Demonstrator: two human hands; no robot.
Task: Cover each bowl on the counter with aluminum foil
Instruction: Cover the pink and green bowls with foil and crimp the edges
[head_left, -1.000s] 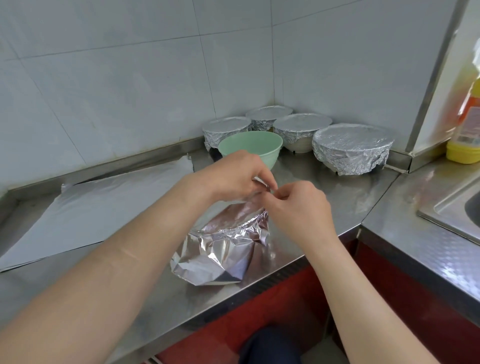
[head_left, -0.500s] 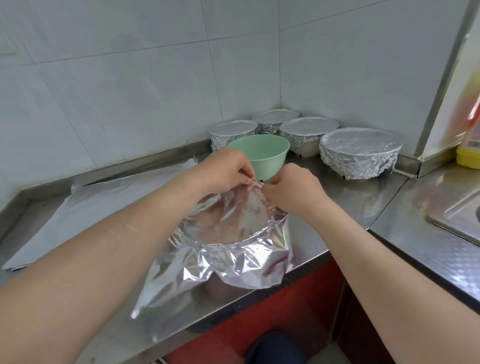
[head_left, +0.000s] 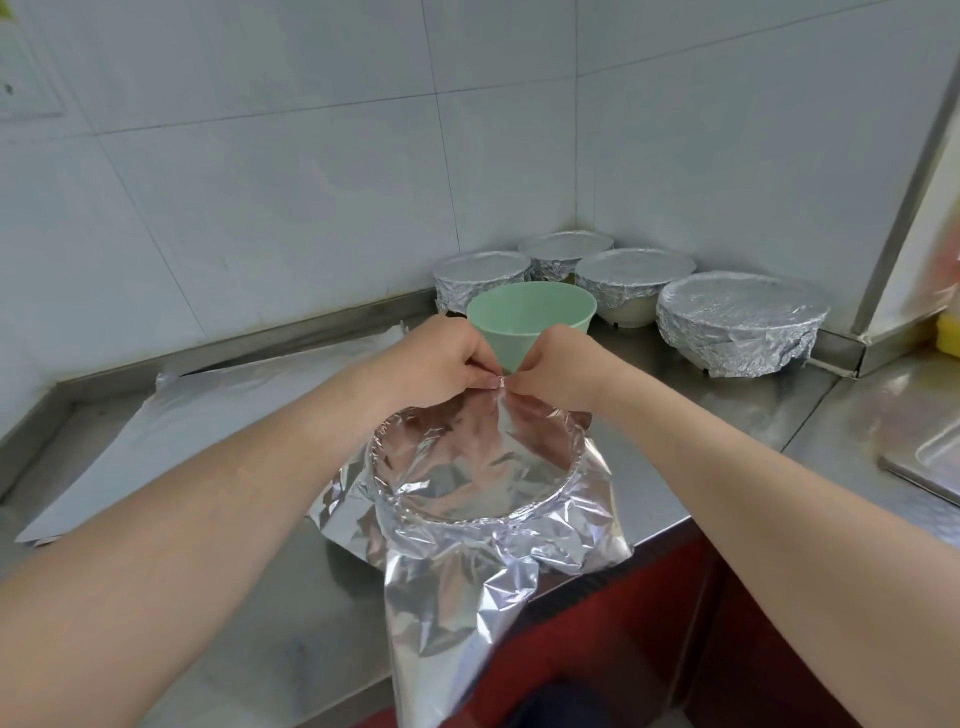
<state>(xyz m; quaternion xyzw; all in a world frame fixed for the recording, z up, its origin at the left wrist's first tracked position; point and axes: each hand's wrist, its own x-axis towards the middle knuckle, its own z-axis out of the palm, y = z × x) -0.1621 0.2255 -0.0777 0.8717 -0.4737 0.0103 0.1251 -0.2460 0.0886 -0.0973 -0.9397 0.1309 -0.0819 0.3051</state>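
A crumpled sheet of aluminum foil (head_left: 467, 499) with a round rim impression lies near the counter's front edge, one flap hanging over it. My left hand (head_left: 441, 358) and my right hand (head_left: 558, 366) both pinch the foil's far edge, fingertips almost touching. Just behind them stands an uncovered green bowl (head_left: 530, 317). Several foil-covered bowls sit in the back corner, among them a large one (head_left: 743, 317) on the right and a smaller one (head_left: 480, 275) on the left.
A flat stack of foil sheets (head_left: 208, 431) lies on the steel counter (head_left: 291, 623) at the left. A sink edge (head_left: 924, 457) is at the right, with a yellow bottle (head_left: 948, 332) beyond it. Tiled walls close the back.
The folded foil has been opened out and spread wider; a flap now hangs over the counter edge. Both hands moved farther back toward the green bowl, still pinching the foil.
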